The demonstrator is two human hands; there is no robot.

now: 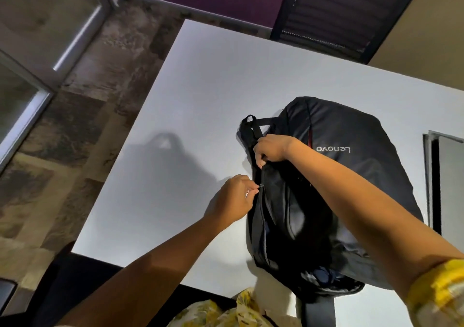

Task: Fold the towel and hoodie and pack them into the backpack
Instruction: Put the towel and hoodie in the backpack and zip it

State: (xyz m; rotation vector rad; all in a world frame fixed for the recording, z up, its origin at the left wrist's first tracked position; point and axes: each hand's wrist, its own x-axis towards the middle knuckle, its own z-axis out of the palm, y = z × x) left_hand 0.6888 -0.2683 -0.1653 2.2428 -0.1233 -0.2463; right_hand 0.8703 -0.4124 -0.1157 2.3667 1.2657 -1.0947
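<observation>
A black Lenovo backpack (351, 176) lies on the white table (200, 100), its top handle pointing to the far left. My left hand (233, 198) pinches the small metal zipper pull (261, 186) on the bag's left edge. Just below the handle, my right hand (273, 151) grips the bag's fabric at the top of the zipper line. The zipper gapes open lower down, and a bit of dark blue cloth (324, 276) shows inside near the bag's bottom. Neither a towel nor a hoodie is visible as a separate item.
A black chair (339, 18) stands at the table's far side. At the right edge of the table lies a grey flat object (447, 183). Patterned floor runs along the left, with a glass door frame (37, 95). My yellow patterned clothing (226, 311) shows at the bottom.
</observation>
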